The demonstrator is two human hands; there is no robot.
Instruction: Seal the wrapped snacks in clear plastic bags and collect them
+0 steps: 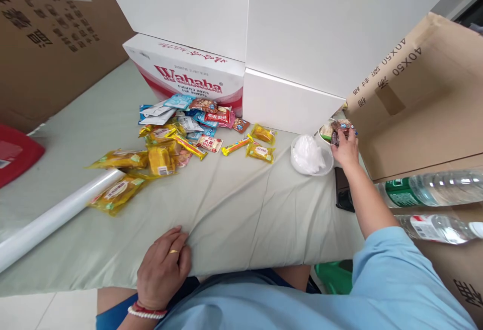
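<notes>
My right hand (345,149) reaches to the far right of the table, fingers closed on a small brown snack packet (341,124). More small packets lie by its fingers in what looks like a container, partly hidden by the hand. Just left of it, a clear round bowl (327,166) holds a crumpled white plastic bag (308,154). My left hand (164,267) rests at the front edge of the table, its fingers together and loosely curled, with nothing visible in them.
Heaped at the back left are snack packets (179,101) and yellow-wrapped cakes (160,161). A Wahaha carton (192,76) and white panels (294,101) stand behind. A plastic film roll (60,214) lies left; a phone (342,189) and two bottles (437,191) lie right.
</notes>
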